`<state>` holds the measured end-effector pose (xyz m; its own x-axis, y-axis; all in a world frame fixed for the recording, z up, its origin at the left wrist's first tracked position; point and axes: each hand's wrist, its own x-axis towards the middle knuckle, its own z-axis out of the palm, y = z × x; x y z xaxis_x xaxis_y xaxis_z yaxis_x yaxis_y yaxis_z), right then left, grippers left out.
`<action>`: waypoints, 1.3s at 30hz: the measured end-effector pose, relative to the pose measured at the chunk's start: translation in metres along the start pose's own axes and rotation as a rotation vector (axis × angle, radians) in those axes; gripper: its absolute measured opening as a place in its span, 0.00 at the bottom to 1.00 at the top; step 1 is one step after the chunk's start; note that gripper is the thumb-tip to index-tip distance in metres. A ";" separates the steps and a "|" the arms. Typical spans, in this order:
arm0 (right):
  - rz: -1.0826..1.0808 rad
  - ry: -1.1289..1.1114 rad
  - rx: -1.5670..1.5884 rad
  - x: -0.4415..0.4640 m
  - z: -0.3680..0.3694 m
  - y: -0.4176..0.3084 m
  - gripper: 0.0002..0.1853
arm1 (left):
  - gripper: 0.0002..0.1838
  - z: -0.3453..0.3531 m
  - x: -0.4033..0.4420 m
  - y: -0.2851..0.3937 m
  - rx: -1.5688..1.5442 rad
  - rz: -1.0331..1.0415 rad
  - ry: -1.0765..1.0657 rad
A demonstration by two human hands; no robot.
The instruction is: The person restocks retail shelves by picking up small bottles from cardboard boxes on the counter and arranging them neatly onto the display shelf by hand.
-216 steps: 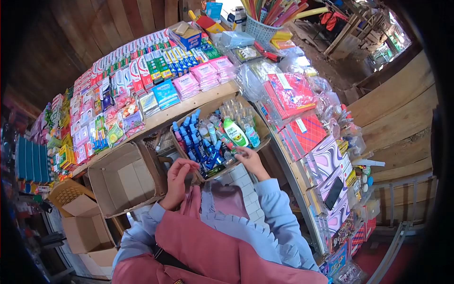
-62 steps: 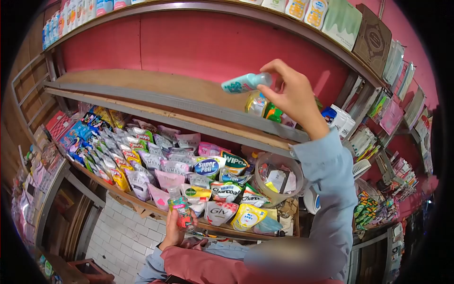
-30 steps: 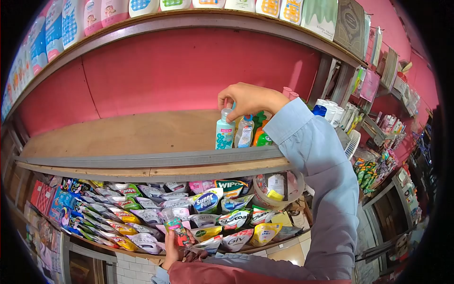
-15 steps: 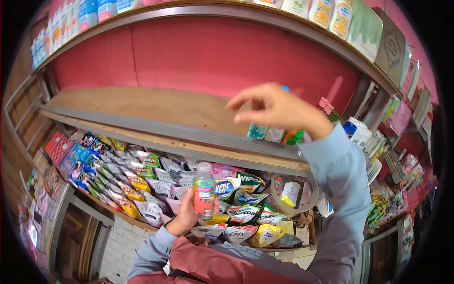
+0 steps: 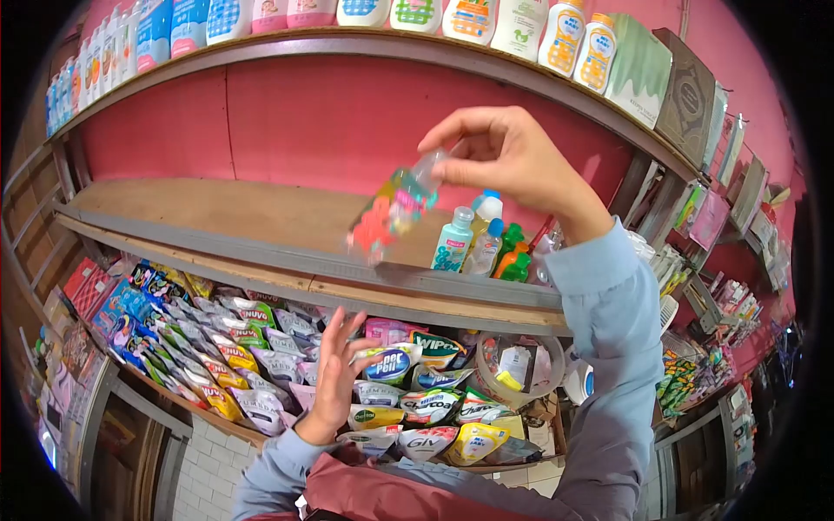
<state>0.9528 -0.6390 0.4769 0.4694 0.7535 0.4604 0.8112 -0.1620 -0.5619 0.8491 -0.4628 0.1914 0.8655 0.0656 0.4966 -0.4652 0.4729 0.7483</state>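
My right hand (image 5: 499,156) pinches the clear cap of a small bottle (image 5: 393,208) with a red and green label. The bottle hangs tilted, its base towards the lower left, in front of the middle wooden shelf (image 5: 217,213); motion blurs it a little. Lower down, my left hand (image 5: 334,373) is raised with its fingers spread and nothing in it, above the pouches. Just right of the held bottle, a turquoise bottle (image 5: 453,240) stands on the shelf, beside a clear bottle with a blue cap (image 5: 484,249) and green-capped bottles (image 5: 514,260).
Several rows of pouches (image 5: 261,360) fill the bin below the shelf. A round clear plastic tub (image 5: 519,369) stands at their right. Overhead, the upper shelf (image 5: 347,43) carries bottles and boxes. More goods hang on the right, and a metal rack (image 5: 30,191) is at the left.
The small bottle has passed from my left hand to my right and risen to shelf height. My left hand has opened. The view has tilted up, showing more of the top shelf.
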 end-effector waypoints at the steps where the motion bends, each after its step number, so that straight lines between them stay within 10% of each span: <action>1: -0.004 0.073 -0.041 0.005 -0.002 0.005 0.09 | 0.41 -0.009 -0.009 -0.008 0.023 -0.007 0.036; 12: 0.162 -0.130 -0.557 0.021 0.022 0.094 0.13 | 0.31 -0.064 -0.075 -0.041 -0.015 -0.227 0.191; 39: 0.207 -0.170 -0.478 0.019 0.018 0.101 0.16 | 0.25 -0.091 -0.087 -0.037 0.022 -0.276 0.223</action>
<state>1.0377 -0.6292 0.4163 0.6054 0.7609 0.2337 0.7945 -0.5597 -0.2356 0.8077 -0.4054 0.0806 0.9773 0.1292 0.1679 -0.2098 0.4806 0.8515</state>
